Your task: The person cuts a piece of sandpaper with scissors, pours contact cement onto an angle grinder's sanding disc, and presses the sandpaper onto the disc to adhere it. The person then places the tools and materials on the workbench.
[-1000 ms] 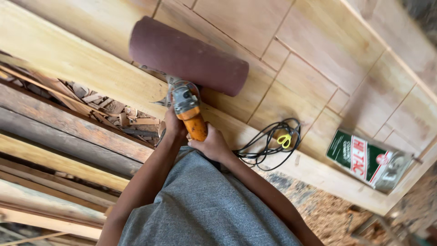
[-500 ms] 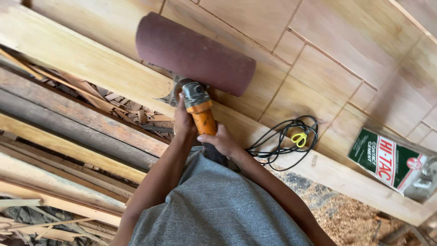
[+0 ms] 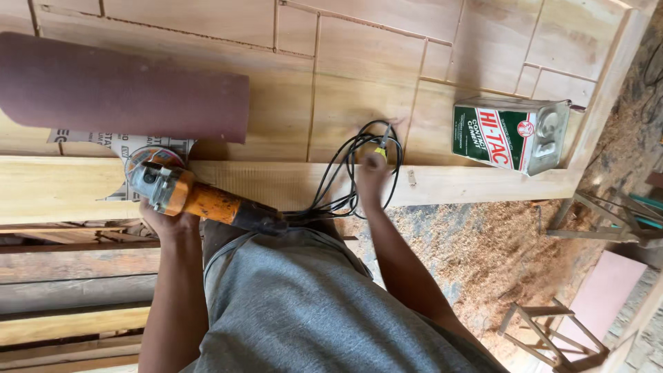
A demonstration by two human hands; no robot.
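My left hand (image 3: pixel 166 222) grips the head end of an orange angle grinder (image 3: pixel 207 200), which lies sideways over the near edge of a pale wooden plank (image 3: pixel 62 186). The grinder's disc guard rests on a printed sheet beneath a dark red roll of sandpaper (image 3: pixel 124 90). My right hand (image 3: pixel 371 178) reaches out to the coil of black cable (image 3: pixel 343 160) on the plank, fingers closed on it by a small yellow-tipped piece (image 3: pixel 380 150). The cable runs back to the grinder's tail.
A large wooden panelled door (image 3: pixel 359 76) lies flat under everything. A green and white rectangular tin (image 3: pixel 511 135) stands at its right. Sawdust covers the floor (image 3: pixel 497 242); small wooden frames (image 3: pixel 552 331) lie at the right, stacked planks (image 3: pixel 69 276) at the left.
My right hand has left the grinder and moved right onto the cable coil. The grinder has swung from upright to sideways, held by my left hand alone. My view has shifted.
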